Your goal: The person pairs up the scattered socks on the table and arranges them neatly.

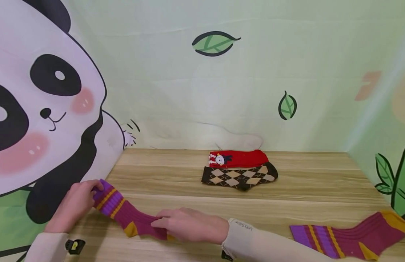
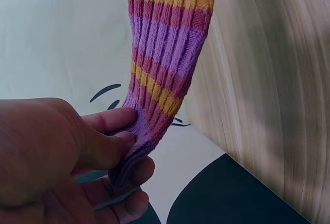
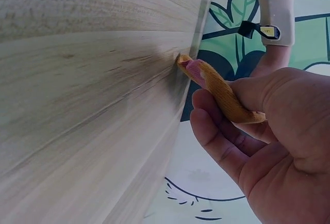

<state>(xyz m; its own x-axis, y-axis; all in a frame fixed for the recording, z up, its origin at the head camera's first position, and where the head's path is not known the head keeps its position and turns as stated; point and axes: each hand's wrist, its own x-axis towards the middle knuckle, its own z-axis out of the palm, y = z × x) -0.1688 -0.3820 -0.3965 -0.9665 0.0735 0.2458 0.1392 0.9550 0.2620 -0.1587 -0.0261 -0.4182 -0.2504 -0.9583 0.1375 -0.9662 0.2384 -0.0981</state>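
A maroon sock (image 1: pixel 143 220) with purple and mustard stripes stretches between my two hands at the table's left front. My left hand (image 1: pixel 79 198) pinches its purple cuff; in the left wrist view thumb and fingers close on the ribbed cuff (image 2: pixel 136 131). At the other end my right hand (image 1: pixel 192 225) grips the toe part, whose mustard edge (image 3: pixel 224 97) shows between thumb and fingers in the right wrist view. A matching striped sock (image 1: pixel 349 233) lies flat at the right front, partly behind my right sleeve.
Toward the back of the wooden table (image 1: pixel 307 182) lie a red sock (image 1: pixel 248 158) with a cartoon figure and, just in front of it, a black argyle sock (image 1: pixel 240 176). A printed cloth backdrop (image 1: pixel 150 72) with a panda and leaves stands behind and along the sides.
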